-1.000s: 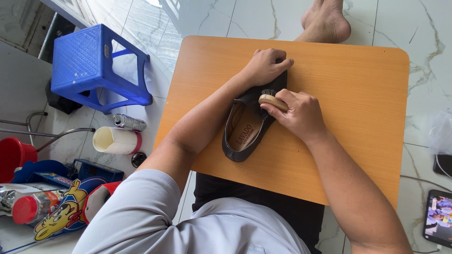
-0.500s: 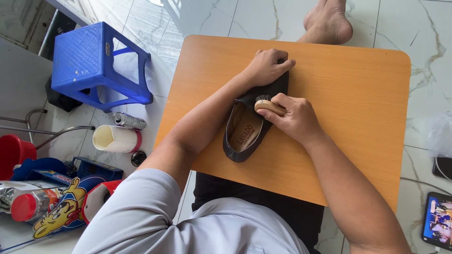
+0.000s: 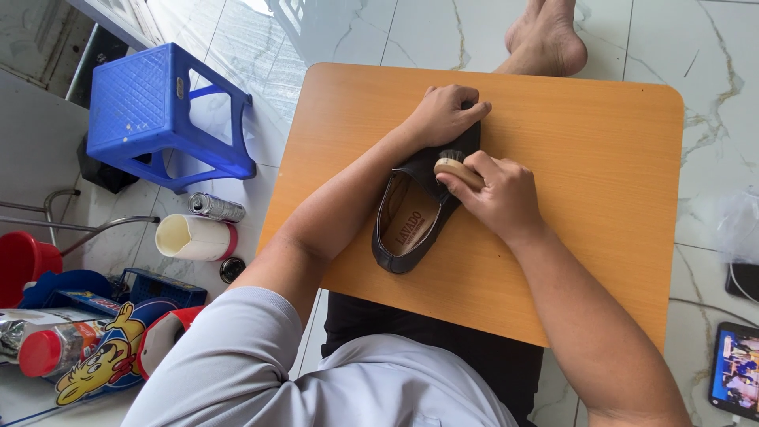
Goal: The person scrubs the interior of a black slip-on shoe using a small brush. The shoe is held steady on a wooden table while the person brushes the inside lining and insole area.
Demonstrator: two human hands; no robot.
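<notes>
1. So there's one dark leather shoe point(image 3: 415, 217) lying on the orange tabletop point(image 3: 585, 158), roughly in the middle, opening facing up, toe pointing away from the person.
2. One small wooden-backed brush point(image 3: 457, 168), sitting against the upper front of the shoe.
3. Two hands at work. The left hand point(image 3: 444, 115) is curled down over the toe end of the shoe, fingers folded and gripping it. The right hand point(image 3: 500, 196) is wrapped tight around the brush, fingers closed over its wooden back.
4. Two bare feet point(image 3: 549, 39) stick out past the far edge of the tabletop.
5. Off to the left on the floor: one blue plastic stool point(image 3: 162, 111), one small metal can point(image 3: 215, 207) lying on its side, one cream-coloured cup-shaped container point(image 3: 194, 237) also on its side, one red bucket point(image 3: 28, 261), and a colourful cartoon-print bag point(image 3: 111, 356).
6. On the right side there's one phone point(image 3: 734, 370) with its screen lit.
7. The floor point(image 3: 711, 71) is pale marble-look tile with grey veins, pretty bright.
</notes>
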